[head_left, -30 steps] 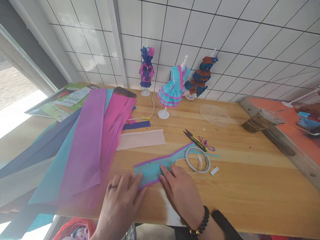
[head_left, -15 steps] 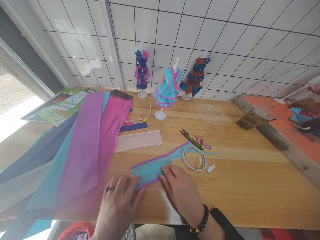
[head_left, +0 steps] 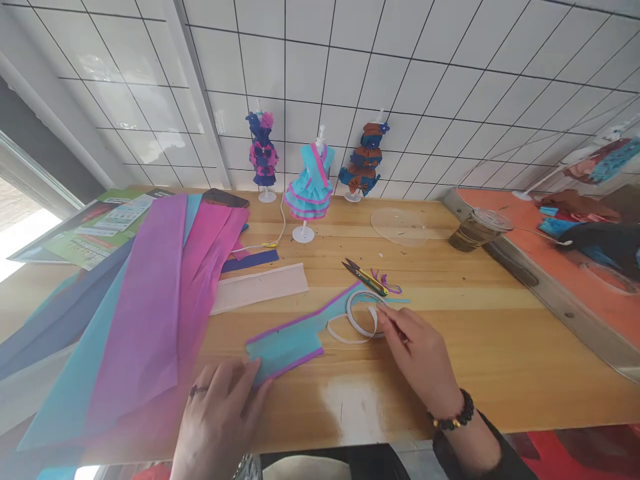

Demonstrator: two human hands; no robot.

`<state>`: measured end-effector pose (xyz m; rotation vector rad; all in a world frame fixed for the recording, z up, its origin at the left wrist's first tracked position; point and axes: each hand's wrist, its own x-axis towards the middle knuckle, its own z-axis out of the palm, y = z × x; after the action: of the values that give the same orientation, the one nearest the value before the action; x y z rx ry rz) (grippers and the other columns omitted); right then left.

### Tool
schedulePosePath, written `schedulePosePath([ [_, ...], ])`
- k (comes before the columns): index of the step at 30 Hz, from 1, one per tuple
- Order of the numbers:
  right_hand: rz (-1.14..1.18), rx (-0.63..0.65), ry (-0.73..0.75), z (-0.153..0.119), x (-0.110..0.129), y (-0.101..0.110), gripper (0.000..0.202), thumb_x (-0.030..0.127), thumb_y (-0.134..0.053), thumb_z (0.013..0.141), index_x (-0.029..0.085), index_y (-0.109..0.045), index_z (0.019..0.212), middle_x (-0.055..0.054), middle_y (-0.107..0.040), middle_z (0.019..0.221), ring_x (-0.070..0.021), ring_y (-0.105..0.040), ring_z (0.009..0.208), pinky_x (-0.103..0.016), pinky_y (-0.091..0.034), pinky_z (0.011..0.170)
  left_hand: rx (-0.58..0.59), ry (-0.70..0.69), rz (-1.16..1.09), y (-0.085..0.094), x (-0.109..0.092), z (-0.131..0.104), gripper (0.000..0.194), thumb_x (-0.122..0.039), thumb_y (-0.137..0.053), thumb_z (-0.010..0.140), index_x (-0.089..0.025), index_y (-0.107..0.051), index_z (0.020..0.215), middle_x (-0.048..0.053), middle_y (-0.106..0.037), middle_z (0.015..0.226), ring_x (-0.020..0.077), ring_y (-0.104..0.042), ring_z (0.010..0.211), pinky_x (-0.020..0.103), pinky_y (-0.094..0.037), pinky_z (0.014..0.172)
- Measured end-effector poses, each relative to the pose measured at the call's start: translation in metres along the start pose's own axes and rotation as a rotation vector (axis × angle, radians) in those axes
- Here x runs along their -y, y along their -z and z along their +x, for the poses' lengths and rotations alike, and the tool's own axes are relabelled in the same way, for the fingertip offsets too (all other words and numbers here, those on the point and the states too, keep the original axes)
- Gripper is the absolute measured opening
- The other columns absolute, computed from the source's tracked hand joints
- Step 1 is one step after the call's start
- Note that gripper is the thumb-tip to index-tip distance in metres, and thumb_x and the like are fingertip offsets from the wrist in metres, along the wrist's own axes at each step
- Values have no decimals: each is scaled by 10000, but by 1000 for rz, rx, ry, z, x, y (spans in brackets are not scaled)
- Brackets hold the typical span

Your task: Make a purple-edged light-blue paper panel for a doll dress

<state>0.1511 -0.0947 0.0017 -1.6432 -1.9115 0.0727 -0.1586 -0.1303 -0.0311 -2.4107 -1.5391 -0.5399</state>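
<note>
A turquoise paper piece with purple edging [head_left: 287,343] lies flat on the wooden table, its narrow end reaching under a roll of white tape. My left hand [head_left: 220,407], with a ring on it, rests at the piece's lower left corner, fingertips on the paper, fingers apart. My right hand [head_left: 420,353], wearing a black bead bracelet, pinches the right side of the tape roll [head_left: 352,319]. A loose curl of white tape hangs left of the roll. Green-and-yellow snips [head_left: 367,279] lie just behind the roll, beside purple scraps [head_left: 390,283].
Large coloured paper sheets [head_left: 143,300] cover the left side. A pale strip [head_left: 260,287] and a dark blue strip [head_left: 250,260] lie mid-table. Behind stand three small dressed forms, the middle one turquoise [head_left: 311,187]. A cup [head_left: 475,230] and orange surface [head_left: 535,233] are at right.
My right hand has left the turquoise paper and moved right onto the tape roll, taking hold of it. My left hand stays at the paper's corner. The whole view has shifted slightly.
</note>
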Motion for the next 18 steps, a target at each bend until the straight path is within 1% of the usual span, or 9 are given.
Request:
schedulePosePath([
  [2,-82,-5,9,21,-20,3,273,275,-420,881,160,-615,1034,-83,-631,814,-198,-564,776,-320,-449,711,-16,-9,-10,1,-1,0,243,-307,-531,815,-175,-648,983,77,-584,841,196,-529,739,298,-418,639],
  [3,-125,20,10,33,-27,3,272,270,-416,880,163,-620,1024,-93,-640,878,-206,-562,832,-327,-440,756,-25,-5,-18,1,-2,1,228,-297,-525,821,-174,-653,962,76,-583,828,194,-530,732,297,-416,636],
  [5,-232,127,-19,55,-37,-1,271,250,-408,880,175,-621,1031,-96,-641,952,-210,-552,892,-325,-415,796,-33,9,-37,2,-4,2,206,-271,-507,833,-170,-661,925,76,-581,803,193,-532,727,300,-413,642],
  [7,-262,186,-33,74,-41,-10,232,237,-445,860,183,-646,962,-91,-649,918,-209,-556,865,-313,-401,779,-32,33,-61,2,-6,2,205,-252,-490,844,-167,-663,912,80,-582,798,192,-535,730,305,-413,658],
  [9,-268,217,-49,86,-41,-20,188,241,-487,834,176,-660,862,-96,-648,850,-210,-560,812,-302,-393,728,-47,67,-96,1,-7,1,217,-263,-476,852,-166,-663,907,81,-585,805,188,-541,735,304,-412,663],
  [11,-264,234,-73,93,-41,-29,165,256,-516,814,168,-655,800,-96,-639,790,-205,-559,760,-288,-383,670,-79,113,-131,-1,-8,0,239,-302,-468,856,-170,-660,909,80,-589,819,187,-548,747,301,-412,662],
  [14,-223,235,-102,95,-40,-37,126,240,-552,785,170,-644,834,-73,-631,764,-176,-556,712,-257,-369,625,-101,190,-163,-4,-9,0,259,-349,-478,848,-177,-645,943,77,-594,860,191,-551,780,308,-417,684],
  [16,-178,214,-109,94,-39,-36,115,217,-552,777,173,-641,833,-62,-627,768,-161,-552,705,-247,-369,627,-88,241,-171,-4,-8,1,272,-361,-480,843,-191,-630,994,78,-594,912,203,-553,830,323,-423,719],
  [18,-126,166,-115,92,-36,-29,123,219,-523,790,164,-632,773,-66,-617,769,-162,-548,712,-255,-377,641,-60,284,-172,-4,-6,7,298,-377,-487,831,-212,-612,1045,72,-598,959,216,-558,879,336,-433,744],
])
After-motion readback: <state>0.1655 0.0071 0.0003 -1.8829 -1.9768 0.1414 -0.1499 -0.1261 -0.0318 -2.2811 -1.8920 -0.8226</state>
